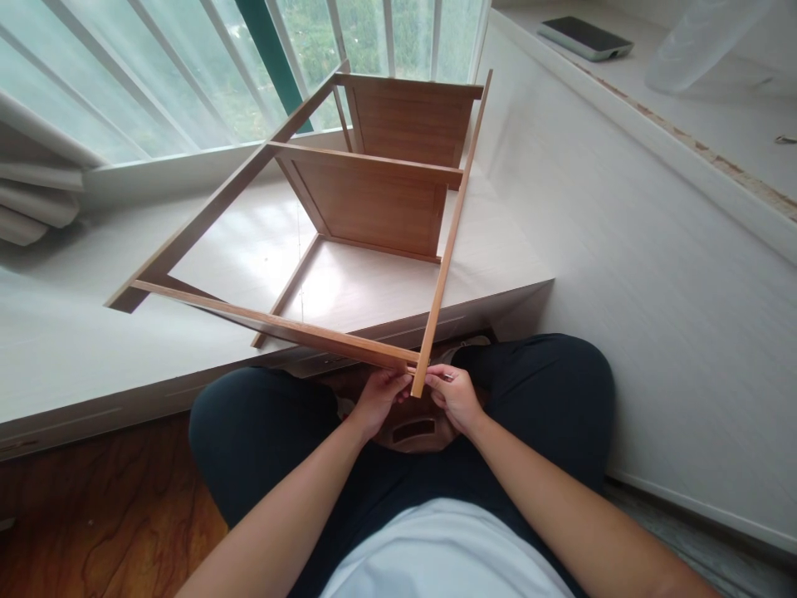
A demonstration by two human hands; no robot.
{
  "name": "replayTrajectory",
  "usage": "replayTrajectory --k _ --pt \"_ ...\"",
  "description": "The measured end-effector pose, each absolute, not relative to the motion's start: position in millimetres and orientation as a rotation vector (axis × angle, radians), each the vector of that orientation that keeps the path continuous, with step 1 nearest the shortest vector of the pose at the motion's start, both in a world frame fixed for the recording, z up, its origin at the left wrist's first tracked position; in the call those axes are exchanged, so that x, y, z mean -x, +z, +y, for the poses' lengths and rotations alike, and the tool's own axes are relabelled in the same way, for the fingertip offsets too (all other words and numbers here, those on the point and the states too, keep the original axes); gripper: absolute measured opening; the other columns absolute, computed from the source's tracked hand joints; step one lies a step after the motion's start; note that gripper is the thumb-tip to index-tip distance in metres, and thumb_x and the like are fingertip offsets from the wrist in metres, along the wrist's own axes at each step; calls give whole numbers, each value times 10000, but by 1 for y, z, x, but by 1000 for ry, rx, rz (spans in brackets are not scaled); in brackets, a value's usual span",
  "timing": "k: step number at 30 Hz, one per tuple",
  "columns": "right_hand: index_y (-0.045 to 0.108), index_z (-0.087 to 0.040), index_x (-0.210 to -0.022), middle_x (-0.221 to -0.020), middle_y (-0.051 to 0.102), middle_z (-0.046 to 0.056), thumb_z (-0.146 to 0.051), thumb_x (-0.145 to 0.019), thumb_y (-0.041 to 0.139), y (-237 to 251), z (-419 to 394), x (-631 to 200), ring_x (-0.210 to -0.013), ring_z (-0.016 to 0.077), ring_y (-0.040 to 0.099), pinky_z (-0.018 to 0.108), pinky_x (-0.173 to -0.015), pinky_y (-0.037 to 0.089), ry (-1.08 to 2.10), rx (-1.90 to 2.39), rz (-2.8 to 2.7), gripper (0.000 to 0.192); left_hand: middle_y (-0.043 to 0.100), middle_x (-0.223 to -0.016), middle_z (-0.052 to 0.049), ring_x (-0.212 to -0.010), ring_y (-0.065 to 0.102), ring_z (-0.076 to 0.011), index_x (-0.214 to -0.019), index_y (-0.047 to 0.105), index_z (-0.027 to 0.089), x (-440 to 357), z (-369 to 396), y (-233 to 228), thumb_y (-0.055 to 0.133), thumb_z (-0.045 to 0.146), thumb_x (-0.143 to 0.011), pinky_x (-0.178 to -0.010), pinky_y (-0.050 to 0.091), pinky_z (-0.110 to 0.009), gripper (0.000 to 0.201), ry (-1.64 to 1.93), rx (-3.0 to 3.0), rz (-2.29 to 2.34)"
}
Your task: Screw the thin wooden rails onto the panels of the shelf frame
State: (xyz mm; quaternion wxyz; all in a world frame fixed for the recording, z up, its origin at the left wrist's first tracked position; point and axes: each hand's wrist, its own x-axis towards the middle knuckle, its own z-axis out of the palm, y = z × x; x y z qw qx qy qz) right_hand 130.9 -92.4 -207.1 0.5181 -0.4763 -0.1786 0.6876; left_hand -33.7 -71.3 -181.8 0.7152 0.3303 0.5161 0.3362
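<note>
A brown wooden shelf rack lies on its side, with several panels between its long rails. Its near corner hangs past the ledge, over my lap. My left hand is closed at that corner, its thumb and fingers against the underside of the nearest shelf board, beside the rail. On the other side of the rail end, my right hand pinches a small thin metal piece against the rail's outer face. My fingers hide most of that piece, so its exact kind cannot be told.
The rack rests on a white window ledge below a barred window. To the right rises a white cabinet side, with a phone and a frosted clear container on top. A brown stool with a slot shows between my legs.
</note>
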Motion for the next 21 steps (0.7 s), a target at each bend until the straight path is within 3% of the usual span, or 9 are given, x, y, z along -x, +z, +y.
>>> replayTrajectory --k 5,11,17,21 --pt "661 -177 -736 -445 433 -105 -410 -586 925 -207 -90 -130 -344 20 225 194 -351 124 1646 1165 -469 382 613 -644 -12 -594 520 -114 -800 753 141 33 -71 -182 827 482 -720 -570 376 -244 357 729 -773 1168" --pt "659 -183 -751 -461 477 -78 -492 -624 901 -213 -92 -133 -360 48 291 205 -355 174 1586 1240 -595 413 621 -643 -17 -595 529 -120 -787 742 145 35 -70 -181 830 494 -713 -567 363 -247 367 694 -783 1165" --pt "712 -187 -764 -639 664 14 -495 -654 893 -213 -92 -135 -550 141 584 247 -503 455 1495 1265 -751 373 666 -752 -30 -646 568 -117 -849 736 153 39 -70 -179 878 436 -656 -591 400 -232 372 622 -642 1083" --pt "733 -189 -790 -652 675 20 -495 -701 865 -215 -92 -136 -618 171 638 285 -599 521 1467 1261 -823 345 684 -769 -40 -637 586 -118 -848 728 144 39 -71 -178 874 344 -624 -583 411 -229 334 619 -555 1095"
